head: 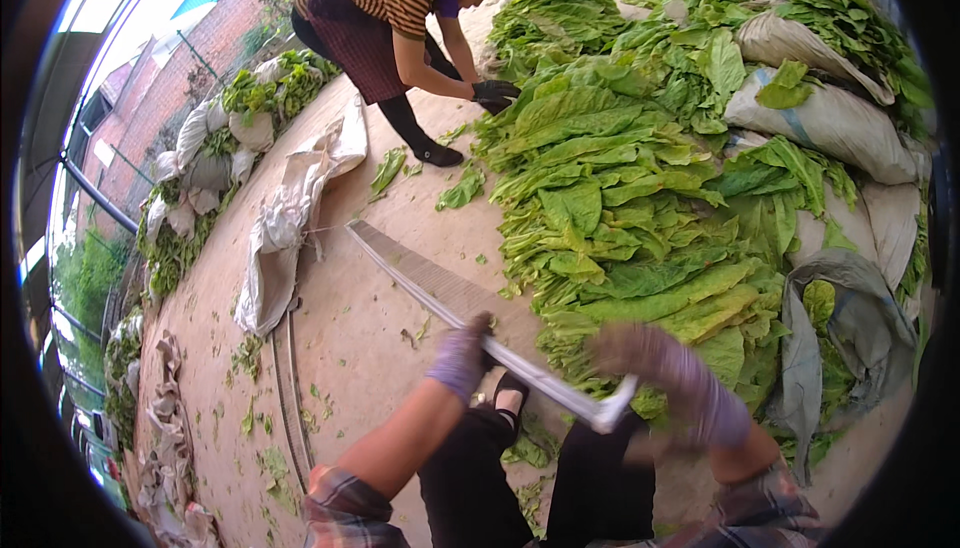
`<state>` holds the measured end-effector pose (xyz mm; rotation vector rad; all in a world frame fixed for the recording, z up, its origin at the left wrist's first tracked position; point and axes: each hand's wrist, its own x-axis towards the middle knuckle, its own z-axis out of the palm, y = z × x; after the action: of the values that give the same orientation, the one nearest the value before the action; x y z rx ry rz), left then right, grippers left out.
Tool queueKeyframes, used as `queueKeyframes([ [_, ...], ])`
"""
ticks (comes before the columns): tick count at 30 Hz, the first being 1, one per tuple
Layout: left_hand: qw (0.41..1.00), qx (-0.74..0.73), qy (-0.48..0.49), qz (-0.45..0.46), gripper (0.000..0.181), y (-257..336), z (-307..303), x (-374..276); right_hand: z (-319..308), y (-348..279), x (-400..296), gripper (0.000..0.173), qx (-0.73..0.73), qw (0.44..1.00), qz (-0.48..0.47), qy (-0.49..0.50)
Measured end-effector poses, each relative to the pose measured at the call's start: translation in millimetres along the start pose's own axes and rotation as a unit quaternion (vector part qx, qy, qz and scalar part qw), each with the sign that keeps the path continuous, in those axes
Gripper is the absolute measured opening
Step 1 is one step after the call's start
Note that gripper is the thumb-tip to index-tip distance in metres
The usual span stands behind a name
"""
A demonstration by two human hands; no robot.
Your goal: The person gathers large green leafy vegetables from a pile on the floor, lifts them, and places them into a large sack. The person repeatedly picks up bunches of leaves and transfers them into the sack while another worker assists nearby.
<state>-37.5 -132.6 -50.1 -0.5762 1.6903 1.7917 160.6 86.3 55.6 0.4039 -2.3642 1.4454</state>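
My left hand [463, 357], in a purple glove, grips a long metal bar [480, 334] lined with a row of fine teeth or pins along its far side. The bar slants from the middle of the floor down to its bent end near my knees. My right hand [664, 375], gloved as well, is blurred above the bent end, beside a big heap of green and yellowing broad leaves, probably tobacco [622, 195]; whether it holds anything cannot be told.
A person [390, 23] in black gloves bends over the heap's far left edge. Stuffed woven sacks [825, 117] and a grey cloth [847, 323] lie right. A white sack [281, 240] and more toothed metal bars [285, 390] lie on the concrete floor at left, among leaf scraps.
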Motion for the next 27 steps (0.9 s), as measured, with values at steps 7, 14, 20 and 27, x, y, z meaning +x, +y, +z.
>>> queueKeyframes([
  [7,0.974,-0.101,-0.15,-0.136,0.033,-51.0,75.2,10.4,13.8,9.6,-60.9,0.032,-0.539,0.836,0.102,-0.016],
  [14,0.988,0.034,-0.113,-0.1,0.027,-71.8,11.5,81.6,6.2,-34.8,-103.7,0.023,-0.479,0.858,0.184,-0.014],
  [20,0.959,0.14,-0.221,-0.107,0.034,-136.9,119.9,-47.0,-16.5,-56.7,-297.6,0.036,-0.462,0.812,0.334,0.122],
  [27,0.864,0.325,-0.361,-0.134,0.049,-213.4,133.4,-134.2,19.2,-124.5,-426.7,0.035,-0.408,0.76,0.496,0.102],
])
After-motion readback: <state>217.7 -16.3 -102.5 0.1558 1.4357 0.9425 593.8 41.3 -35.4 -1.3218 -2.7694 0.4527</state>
